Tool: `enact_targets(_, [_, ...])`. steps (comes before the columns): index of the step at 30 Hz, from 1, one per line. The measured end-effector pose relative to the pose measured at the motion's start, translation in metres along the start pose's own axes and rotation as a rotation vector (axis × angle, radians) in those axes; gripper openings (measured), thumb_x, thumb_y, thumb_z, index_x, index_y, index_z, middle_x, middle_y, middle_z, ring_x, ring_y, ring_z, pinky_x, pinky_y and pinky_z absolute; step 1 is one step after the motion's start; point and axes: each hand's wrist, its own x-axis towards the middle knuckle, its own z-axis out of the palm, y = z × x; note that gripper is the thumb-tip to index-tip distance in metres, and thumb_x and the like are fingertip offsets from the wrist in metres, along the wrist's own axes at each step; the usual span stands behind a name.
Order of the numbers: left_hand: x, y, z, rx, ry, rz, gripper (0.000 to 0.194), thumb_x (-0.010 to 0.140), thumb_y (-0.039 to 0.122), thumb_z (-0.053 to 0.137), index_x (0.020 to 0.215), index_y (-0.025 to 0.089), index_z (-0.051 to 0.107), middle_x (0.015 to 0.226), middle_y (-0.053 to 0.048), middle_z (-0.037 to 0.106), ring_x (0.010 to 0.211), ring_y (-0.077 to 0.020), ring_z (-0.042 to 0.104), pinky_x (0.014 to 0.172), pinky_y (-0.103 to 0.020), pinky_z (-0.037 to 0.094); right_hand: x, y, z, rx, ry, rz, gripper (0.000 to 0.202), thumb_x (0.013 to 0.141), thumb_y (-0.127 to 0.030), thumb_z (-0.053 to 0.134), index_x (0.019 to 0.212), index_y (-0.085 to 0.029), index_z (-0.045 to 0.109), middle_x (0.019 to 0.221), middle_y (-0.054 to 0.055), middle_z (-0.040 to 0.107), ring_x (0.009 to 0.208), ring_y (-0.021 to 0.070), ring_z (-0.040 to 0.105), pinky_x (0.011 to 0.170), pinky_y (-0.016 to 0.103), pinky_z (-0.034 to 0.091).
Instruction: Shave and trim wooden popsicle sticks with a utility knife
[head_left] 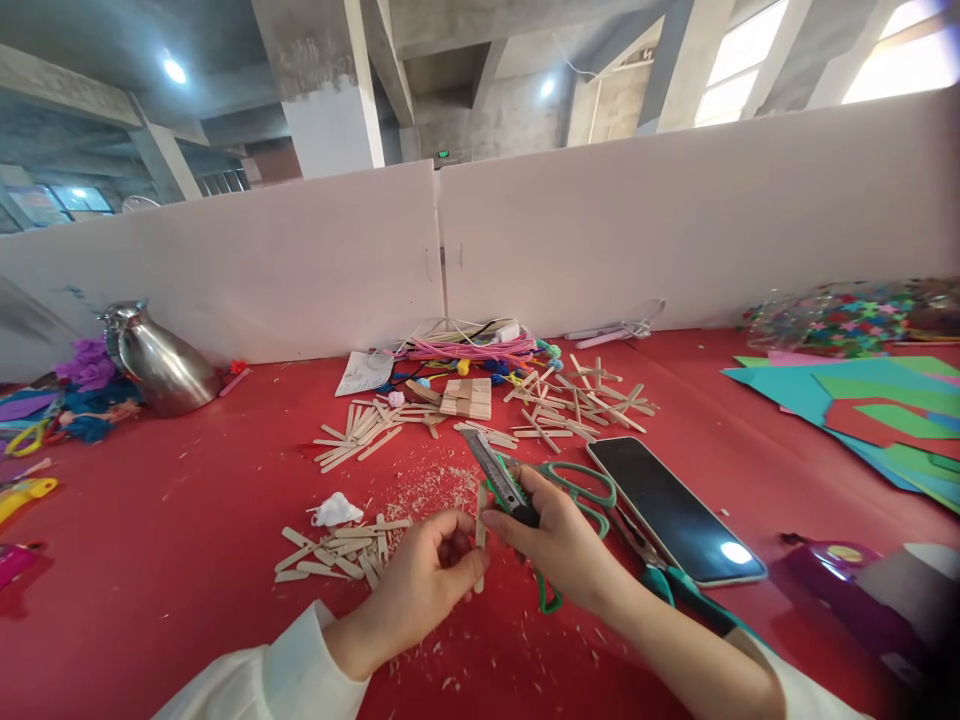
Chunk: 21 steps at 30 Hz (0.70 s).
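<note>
Pinched upright between the thumb and fingers of my left hand [431, 570] is a wooden craft stick [481, 510]. My right hand [559, 535] is closed around a utility knife [501, 475], its blade extended and tilted up to the left. The right thumb rests close to the stick; whether it touches is unclear. Wood shavings [442, 490] are scattered on the red table in front of both hands. Left of my left hand lies a pile of short craft sticks [345, 550]. Green-handled scissors [581, 485] lie just beyond my right hand, partly hidden by it.
A phone [675, 510] and teal-handled pliers [660, 580] lie right. More sticks [360, 430], a banded stick bundle [466, 398] and pink cords [472, 347] are farther back. A metal jug [161, 360] stands left, coloured paper [885, 410] right, with a white partition [600, 230] behind.
</note>
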Motion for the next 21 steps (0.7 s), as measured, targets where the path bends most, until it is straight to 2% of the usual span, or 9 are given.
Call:
enact_targets(5, [0.0028, -0.0011, 0.0004, 0.068, 0.088, 0.031, 0.003, 0.077, 0.019, 0.048, 0.075, 0.017, 0.048, 0.057, 0.004, 0.05, 0.052, -0.0092, 0.044, 0.05, -0.02, 0.034, -0.0036, 0.0054, 0.0046, -0.175, 0.067, -0.105, 0.012, 0.073, -0.026, 0.052, 0.082, -0.019, 0.046, 0.068, -0.003, 0.051, 0.06, 0.0115, 0.046, 0.056, 0.025, 0.039])
enact_targets(8, [0.0035, -0.0018, 0.0014, 0.113, 0.118, 0.066, 0.003, 0.077, 0.019, 0.049, 0.075, 0.017, 0.048, 0.058, 0.004, 0.048, 0.053, -0.0095, 0.044, 0.05, -0.02, 0.034, -0.0065, 0.008, 0.0062, -0.304, 0.058, -0.193, 0.013, 0.074, -0.023, 0.052, 0.085, -0.02, 0.048, 0.076, 0.001, 0.059, 0.067, 0.014, 0.052, 0.062, 0.027, 0.042])
enact_targets(12, [0.0017, -0.0021, 0.0035, 0.223, 0.148, 0.092, 0.005, 0.075, 0.019, 0.052, 0.073, 0.017, 0.048, 0.059, 0.004, 0.049, 0.055, -0.01, 0.045, 0.05, -0.02, 0.033, -0.0078, 0.0091, 0.0062, -0.405, 0.063, -0.236, 0.013, 0.076, -0.023, 0.051, 0.088, -0.021, 0.048, 0.076, 0.002, 0.063, 0.066, 0.0154, 0.057, 0.06, 0.026, 0.043])
enact_targets(17, [-0.0008, 0.0022, 0.0051, 0.186, 0.099, 0.104, 0.007, 0.077, 0.019, 0.051, 0.071, 0.017, 0.048, 0.057, 0.003, 0.051, 0.053, -0.01, 0.046, 0.051, -0.021, 0.034, -0.0085, 0.0069, 0.0066, -0.486, 0.058, -0.314, 0.008, 0.076, -0.018, 0.048, 0.083, -0.021, 0.046, 0.069, 0.0, 0.062, 0.06, 0.0142, 0.058, 0.054, 0.024, 0.042])
enact_targets(21, [0.0012, 0.007, 0.0024, -0.042, -0.007, 0.067, 0.012, 0.078, 0.027, 0.054, 0.074, 0.016, 0.049, 0.058, 0.002, 0.054, 0.054, -0.0105, 0.05, 0.052, -0.021, 0.038, -0.009, 0.0049, 0.0046, -0.522, 0.053, -0.376, 0.007, 0.077, -0.018, 0.047, 0.081, -0.022, 0.044, 0.067, -0.001, 0.06, 0.055, 0.0123, 0.056, 0.051, 0.023, 0.041])
